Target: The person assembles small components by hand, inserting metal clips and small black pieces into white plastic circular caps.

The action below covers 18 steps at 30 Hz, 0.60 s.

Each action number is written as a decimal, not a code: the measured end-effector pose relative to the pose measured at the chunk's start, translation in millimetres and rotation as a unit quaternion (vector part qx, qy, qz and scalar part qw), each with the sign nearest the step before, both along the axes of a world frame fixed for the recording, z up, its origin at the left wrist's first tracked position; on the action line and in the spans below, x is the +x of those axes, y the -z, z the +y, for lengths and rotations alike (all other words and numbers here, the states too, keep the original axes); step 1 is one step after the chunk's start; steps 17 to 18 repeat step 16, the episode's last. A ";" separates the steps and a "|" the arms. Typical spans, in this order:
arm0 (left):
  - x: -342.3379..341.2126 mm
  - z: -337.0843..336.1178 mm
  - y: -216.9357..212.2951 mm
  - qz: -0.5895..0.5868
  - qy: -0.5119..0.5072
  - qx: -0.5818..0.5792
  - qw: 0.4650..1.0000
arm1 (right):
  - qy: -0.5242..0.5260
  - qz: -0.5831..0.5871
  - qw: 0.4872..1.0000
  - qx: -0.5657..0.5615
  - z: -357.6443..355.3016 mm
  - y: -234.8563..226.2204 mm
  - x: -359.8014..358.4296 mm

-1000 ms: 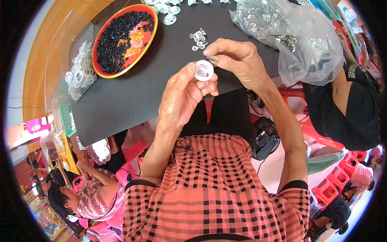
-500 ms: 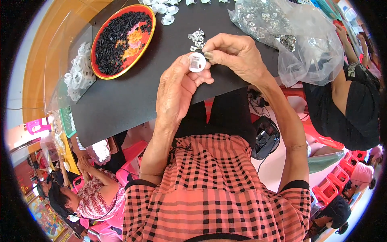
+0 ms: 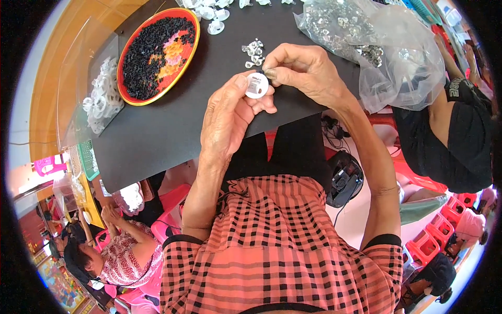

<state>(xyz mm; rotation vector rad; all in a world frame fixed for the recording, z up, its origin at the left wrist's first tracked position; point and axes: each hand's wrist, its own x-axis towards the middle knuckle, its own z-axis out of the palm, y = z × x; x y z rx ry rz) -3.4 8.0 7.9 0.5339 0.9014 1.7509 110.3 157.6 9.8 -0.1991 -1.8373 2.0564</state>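
Note:
Between the thumb and fingers of my left hand [image 3: 227, 107] is a round white plastic part [image 3: 257, 86], its flat face turned up, with a small dark opening near one edge. My right hand [image 3: 306, 70] pinches at the far right rim of that part. A dark speck shows by its fingertips, too small and covered to name. Just beyond both hands, small shiny metal pieces [image 3: 254, 48] lie in a loose heap on the dark table [image 3: 157, 141].
A red, yellow-rimmed tray [image 3: 123, 90] of small black pieces sits at the left, beside a clear bin [image 3: 70, 118] of white parts. More white parts [image 3: 216, 26] lie at the back. An open plastic bag [image 3: 413, 78] of metal pieces rests at the right. Other people sit on both sides.
The white part has tilted slightly in my left hand, so its face looks flatter and brighter. My right hand stays pinched at its rim.

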 end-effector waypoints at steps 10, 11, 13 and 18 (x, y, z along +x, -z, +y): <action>-7.6 0.6 2.1 -0.007 0.046 -0.018 0.999 | 0.019 -0.016 1.000 0.009 1.1 0.4 -1.9; -8.5 -1.0 3.5 -0.027 0.052 -0.023 0.998 | 0.036 -0.024 0.999 0.028 0.6 -0.1 -1.4; -9.6 -8.2 1.4 -0.047 0.045 -0.023 0.998 | 0.051 -0.036 0.997 0.046 -0.3 1.2 -1.0; -13.2 -21.6 3.9 -0.065 0.036 -0.019 0.997 | 0.104 0.000 0.994 0.035 -1.4 5.8 -1.7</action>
